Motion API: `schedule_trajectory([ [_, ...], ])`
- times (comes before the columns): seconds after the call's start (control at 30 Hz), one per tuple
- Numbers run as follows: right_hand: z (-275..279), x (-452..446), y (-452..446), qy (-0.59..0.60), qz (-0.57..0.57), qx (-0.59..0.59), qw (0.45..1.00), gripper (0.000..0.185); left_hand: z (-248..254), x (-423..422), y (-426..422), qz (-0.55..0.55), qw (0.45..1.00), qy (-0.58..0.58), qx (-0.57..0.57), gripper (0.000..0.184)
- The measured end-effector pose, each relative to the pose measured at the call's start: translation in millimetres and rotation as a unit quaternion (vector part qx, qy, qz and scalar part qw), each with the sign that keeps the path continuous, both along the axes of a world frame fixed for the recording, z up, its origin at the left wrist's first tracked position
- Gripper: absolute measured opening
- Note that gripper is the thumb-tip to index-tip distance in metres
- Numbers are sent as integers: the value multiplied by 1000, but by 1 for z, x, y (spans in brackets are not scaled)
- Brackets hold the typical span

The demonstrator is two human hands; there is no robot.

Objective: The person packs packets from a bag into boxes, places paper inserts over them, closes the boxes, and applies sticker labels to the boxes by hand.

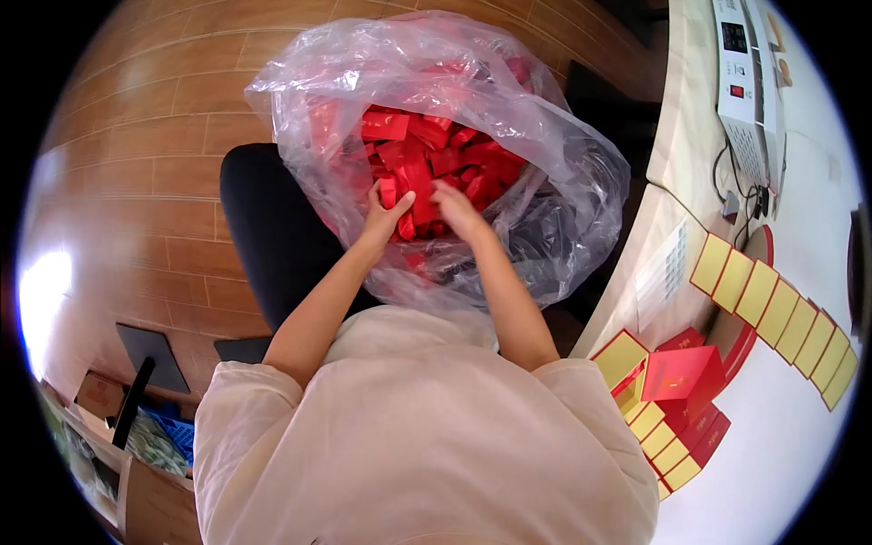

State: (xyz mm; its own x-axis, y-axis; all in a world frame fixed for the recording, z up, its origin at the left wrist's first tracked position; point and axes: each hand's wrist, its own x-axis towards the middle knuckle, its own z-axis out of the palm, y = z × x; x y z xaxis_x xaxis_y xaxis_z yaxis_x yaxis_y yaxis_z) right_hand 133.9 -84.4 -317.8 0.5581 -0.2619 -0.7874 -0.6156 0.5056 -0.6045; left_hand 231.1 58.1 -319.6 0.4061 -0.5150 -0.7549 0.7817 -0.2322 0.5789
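A large clear plastic bag, its mouth spread wide, holds many small shiny red packets. Inside the opening, my left hand is closed, with a small red packet between its thumb and fingers. Beside it on the right, my right hand reaches over the pile with its fingers drawn together. Motion blurs those fingertips, and anything they hold cannot be made out.
On the right, a white table carries red and gold boxes, a row of gold cards or box panels and a white machine with cables. A dark-clad leg is left of the bag, above the brown tiled floor.
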Motion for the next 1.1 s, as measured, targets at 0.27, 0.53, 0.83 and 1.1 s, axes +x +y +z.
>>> schedule_trajectory([
  [0.27, 19, 22, 21, 133, 375, -371, 839, 66, -1, 2, 5, -31, 999, -31, -4, 89],
  [0.53, -38, -3, 0, 225, 552, -473, 649, 93, 3, 1, 2, -44, 996, -61, 45, 90],
  [0.83, 59, 10, -19, 59, 109, 5, 992, 53, 11, 5, 1, -13, 1000, -8, 13, 83],
  [1.1, 120, 2, 18, 13, 201, -171, 965, 57, 78, 21, 18, -80, 982, 51, -164, 74],
])
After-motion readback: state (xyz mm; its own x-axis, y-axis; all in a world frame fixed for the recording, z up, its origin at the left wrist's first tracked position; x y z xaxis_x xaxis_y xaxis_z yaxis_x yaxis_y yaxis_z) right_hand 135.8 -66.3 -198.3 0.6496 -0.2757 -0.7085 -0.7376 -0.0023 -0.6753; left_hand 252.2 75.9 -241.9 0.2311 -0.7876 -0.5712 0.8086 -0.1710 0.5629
